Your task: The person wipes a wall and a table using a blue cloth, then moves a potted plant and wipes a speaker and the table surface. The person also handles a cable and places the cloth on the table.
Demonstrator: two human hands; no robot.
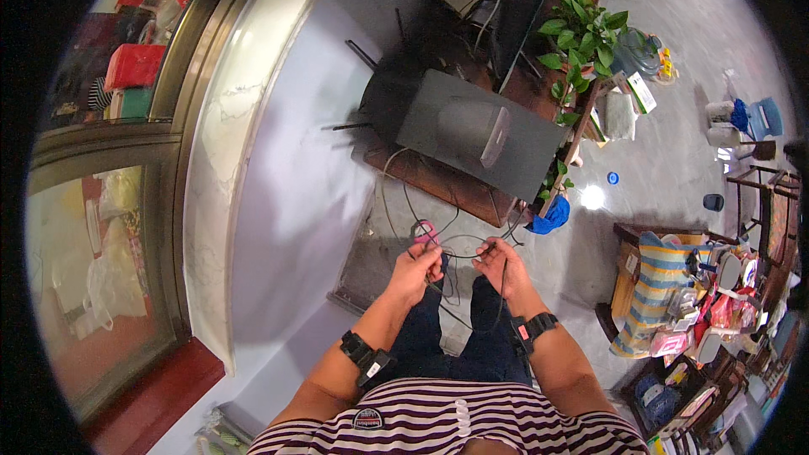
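Note:
My left hand (418,272) pinches a thin dark cable (456,255) between thumb and fingers. The cable loops across to my right hand (500,264), whose fingers are closed on another part of it. More of it hangs in loose loops below both hands, over my legs. Several cables run from my hands up to the near edge of a dark wooden desk (442,193). On the desk lies a flat dark grey panel-like case (430,104). A pink object (425,232) shows just beyond my left hand; its kind is unclear.
A potted green plant (584,38) stands along the desk's right side, near a blue cloth-like bundle (552,215). A black round stool or chair seat (385,98) is at the desk's left. A window ledge (221,139) borders the left; a loaded table with a striped bag (657,291) stands right.

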